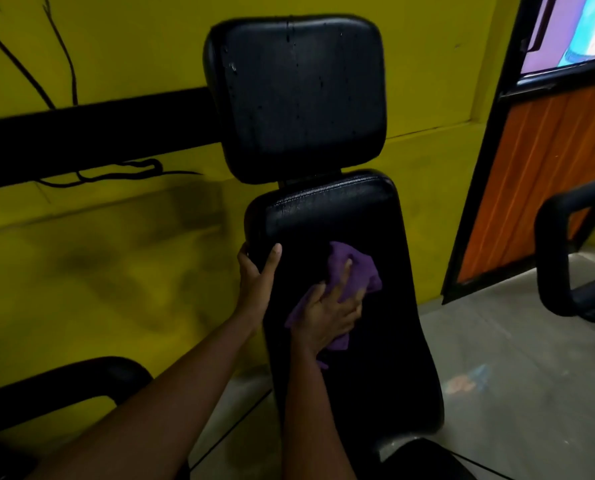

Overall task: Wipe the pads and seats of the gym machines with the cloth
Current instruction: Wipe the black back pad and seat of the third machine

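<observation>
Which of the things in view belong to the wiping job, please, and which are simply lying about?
Part of the job:
purple cloth, pressed under the right hand
long back pad, its edge gripped by the left hand
upper pad, with droplets on it

Just around:
yellow wall
wood-panelled door
grey floor

The cloth [358, 271] lies on the back pad [375, 341], which sits below the head pad [299, 95].

The single head-worn camera looks forward and down, close over the black back pad [337, 271] against the yellow wall [116, 46].
</observation>
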The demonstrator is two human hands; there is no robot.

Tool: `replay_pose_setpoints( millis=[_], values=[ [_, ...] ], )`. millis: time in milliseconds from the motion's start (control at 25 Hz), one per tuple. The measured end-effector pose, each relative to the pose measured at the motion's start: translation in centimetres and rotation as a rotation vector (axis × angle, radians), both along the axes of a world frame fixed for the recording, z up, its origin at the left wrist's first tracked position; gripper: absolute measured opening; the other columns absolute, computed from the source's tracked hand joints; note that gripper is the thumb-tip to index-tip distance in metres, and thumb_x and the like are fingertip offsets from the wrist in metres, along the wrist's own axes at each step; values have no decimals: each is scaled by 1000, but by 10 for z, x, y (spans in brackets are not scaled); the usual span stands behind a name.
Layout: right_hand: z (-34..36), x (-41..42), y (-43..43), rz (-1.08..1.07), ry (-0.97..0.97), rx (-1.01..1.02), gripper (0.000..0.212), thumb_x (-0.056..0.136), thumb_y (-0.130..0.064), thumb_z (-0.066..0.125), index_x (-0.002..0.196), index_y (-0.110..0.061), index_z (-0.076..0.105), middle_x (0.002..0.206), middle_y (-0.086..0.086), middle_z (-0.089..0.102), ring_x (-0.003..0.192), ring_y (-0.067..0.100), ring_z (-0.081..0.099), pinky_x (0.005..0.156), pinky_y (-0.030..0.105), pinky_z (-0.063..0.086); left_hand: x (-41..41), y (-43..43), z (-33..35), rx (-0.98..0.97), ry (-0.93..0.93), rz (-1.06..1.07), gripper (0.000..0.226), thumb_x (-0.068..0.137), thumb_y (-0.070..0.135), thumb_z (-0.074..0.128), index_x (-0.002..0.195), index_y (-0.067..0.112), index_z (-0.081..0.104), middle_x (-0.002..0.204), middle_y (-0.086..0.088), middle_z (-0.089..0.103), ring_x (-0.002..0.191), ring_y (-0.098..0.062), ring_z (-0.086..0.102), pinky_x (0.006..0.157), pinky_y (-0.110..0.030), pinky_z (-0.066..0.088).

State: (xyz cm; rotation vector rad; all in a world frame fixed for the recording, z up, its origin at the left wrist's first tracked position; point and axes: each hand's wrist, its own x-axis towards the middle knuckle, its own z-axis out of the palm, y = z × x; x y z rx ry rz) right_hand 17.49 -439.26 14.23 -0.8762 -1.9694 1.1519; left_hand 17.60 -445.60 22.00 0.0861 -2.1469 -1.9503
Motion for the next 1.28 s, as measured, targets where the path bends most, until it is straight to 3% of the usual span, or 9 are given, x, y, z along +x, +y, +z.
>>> replay_pose_setpoints(
  millis=[160,360,440,600,760,920,1040,1120,1280],
  values=[
    [6,4,8,-36,-26,-225,50,95,-44,31,142,-41,15,149,21,25,117,41,40,94,49,36,9,-3,-26,-99,11,23,65,91,28,55,143,3,25,145,-13,39,132,-25,41,107,-33,38],
    [70,-16,3,170,190,343,54,85,-35,39,139,-38,34,143,20,38,111,36,46,84,48,46,4,-3,-30,-33,45,-5,53,94,17,50,139,3,27,141,-14,42,130,-24,44,102,-28,38],
    [70,-30,27,142,225,401,55,83,-32,41,137,-37,35,143,18,40,111,35,44,84,48,46,8,-2,-36,2,51,-1,57,93,22,51,142,10,25,142,-8,41,128,-20,44,101,-30,40],
    [33,-34,59,3,187,128,56,82,-32,35,137,-31,43,143,24,37,112,46,45,92,53,40,16,2,-49,8,49,41,68,90,29,55,147,18,19,143,2,37,126,-12,41,98,-26,40],
    [-35,-11,64,-105,1,-187,57,89,-44,26,143,-29,30,149,22,27,122,44,38,101,45,31,27,6,-68,43,23,74,65,90,28,57,145,16,24,138,3,41,120,-6,42,89,-13,40],
    [-62,17,69,-94,-149,-461,51,99,-34,34,146,-35,15,152,21,15,123,44,34,102,49,30,35,10,-81,81,-7,95,67,90,31,57,146,14,24,146,-4,39,130,-16,42,103,-29,40],
    [-31,28,35,38,-42,-261,56,97,-33,38,148,-31,14,150,27,19,117,44,38,101,46,30,33,7,-88,148,-38,76,68,89,43,56,145,15,27,145,-5,40,132,-21,43,105,-35,40],
    [-34,42,-3,193,63,-30,60,93,-36,37,148,-33,12,150,28,18,122,39,33,104,44,30,31,3,-94,198,-40,77,85,79,62,55,145,13,29,148,-5,39,133,-20,41,110,-39,37],
    [-105,68,-32,338,65,-1,64,83,-37,36,140,-42,8,152,26,15,134,37,23,106,43,28,48,3,-133,180,-81,21,64,91,35,55,144,12,28,146,-5,40,132,-18,42,105,-28,40]
  ],
)
